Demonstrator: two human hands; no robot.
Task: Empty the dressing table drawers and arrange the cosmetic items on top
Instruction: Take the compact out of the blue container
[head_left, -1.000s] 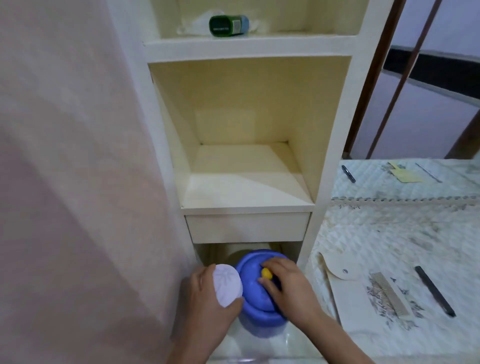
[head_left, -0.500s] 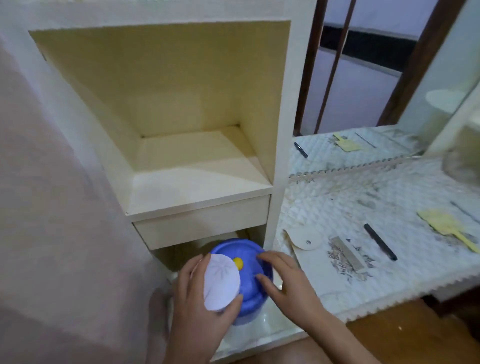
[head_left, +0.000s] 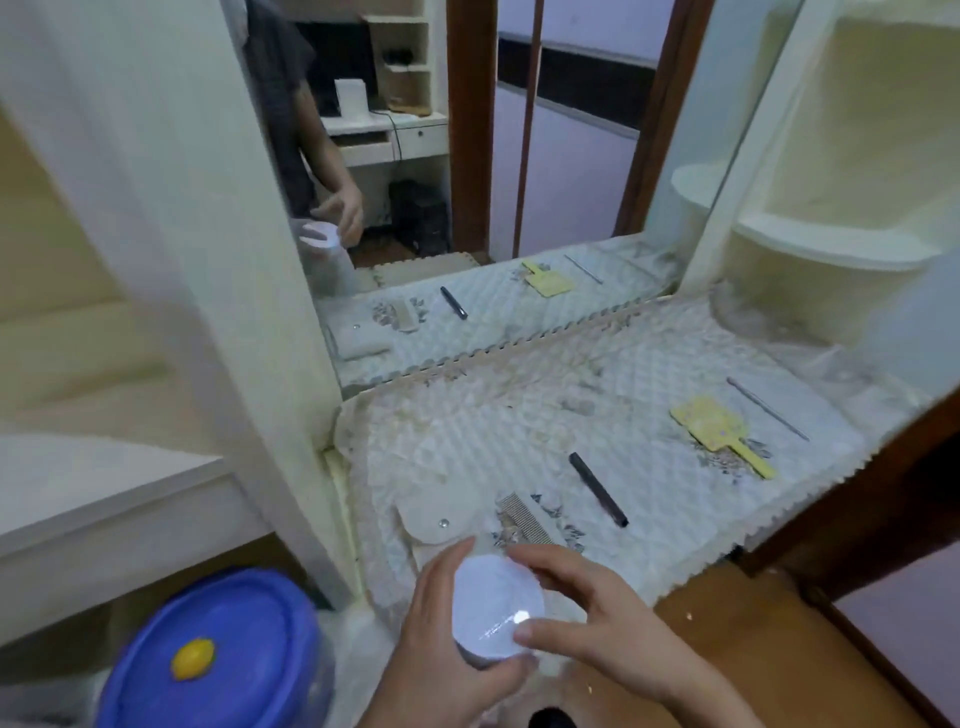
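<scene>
At the lower left a blue round plastic tub lid with a yellow knob (head_left: 218, 654) sits in the low recess under the cream shelf (head_left: 104, 499), tucked out of the way. Next to it the left hand (head_left: 441, 660) curls thumb and fingers round the body of a small white round plastic jar (head_left: 496, 605), taking its weight. The right hand (head_left: 597, 623) pinches the jar's lid between forefinger and thumb, probably to steady it for setting down. The jar is held at the near edge of the quilted white cover (head_left: 519, 415) on the dressing table top. Beyond and rightward lie a pale round-flapped pouch (head_left: 436, 512), a fine-toothed grey comb (head_left: 524, 519), a slim black stick (head_left: 597, 488), a flat yellow paddle (head_left: 711, 428) and a thin metal rod (head_left: 769, 410), spaced apart, seemingly laid out in order
</scene>
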